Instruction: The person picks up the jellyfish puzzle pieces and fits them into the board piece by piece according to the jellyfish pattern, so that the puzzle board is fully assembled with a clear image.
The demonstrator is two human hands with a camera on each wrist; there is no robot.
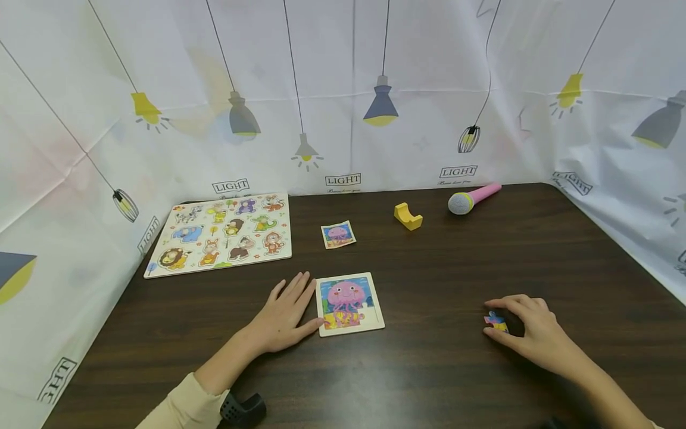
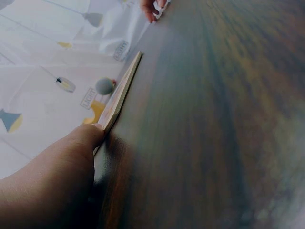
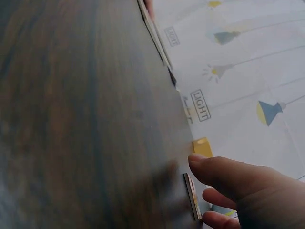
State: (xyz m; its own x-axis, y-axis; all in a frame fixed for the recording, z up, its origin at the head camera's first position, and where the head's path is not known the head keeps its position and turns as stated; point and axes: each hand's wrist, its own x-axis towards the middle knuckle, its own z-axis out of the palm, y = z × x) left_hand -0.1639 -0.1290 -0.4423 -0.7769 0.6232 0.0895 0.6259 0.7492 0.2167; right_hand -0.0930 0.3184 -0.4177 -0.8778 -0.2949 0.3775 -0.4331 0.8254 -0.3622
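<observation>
My left hand (image 1: 284, 316) lies flat on the table with its fingers spread. Its thumb rests on the left edge of a small wooden jigsaw board (image 1: 379, 322) showing a pink jellyfish; the fingertips lie by the board's upper left corner. At the picture's lower right, a patch of the board is bare wood. Well to the right, my right hand (image 1: 541, 336) holds a jigsaw piece (image 1: 497, 322) in blue, pink and yellow between thumb and fingers, low over the table. The right wrist view shows the piece (image 3: 192, 196) edge-on beside the thumb.
A jellyfish picture card (image 1: 339, 235) lies behind the board. At the back left is a large animal puzzle board (image 1: 225, 235). A yellow curved block (image 1: 408, 217) and a pink toy microphone (image 1: 474, 198) lie at the back, before a lamp-printed cloth (image 1: 343, 119).
</observation>
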